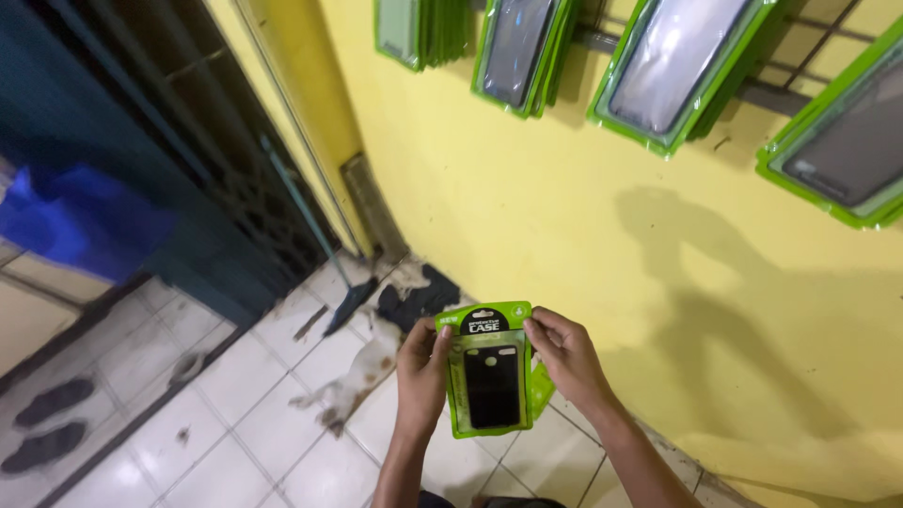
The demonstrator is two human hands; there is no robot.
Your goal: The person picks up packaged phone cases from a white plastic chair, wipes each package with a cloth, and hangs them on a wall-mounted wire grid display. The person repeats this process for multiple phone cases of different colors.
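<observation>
Item: green phone-case packet (487, 372), black case inside, held upright in mid-air before the yellow wall (527, 216), long axis running away from the body. Left hand (423, 362) gripped its left edge, fingers narrow on the card; right hand (564, 356) pinched the top right corner. Both hands equally near. More green packets (673, 66) hung above.

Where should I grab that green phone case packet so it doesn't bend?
Probably by its long side edges, coming in from left and right. The green packet is flat, thin and held upright, so the green borders give a firm grip. The left hand and right hand pinch it that way now, near the top corners, clear of the dark case inside.
</observation>
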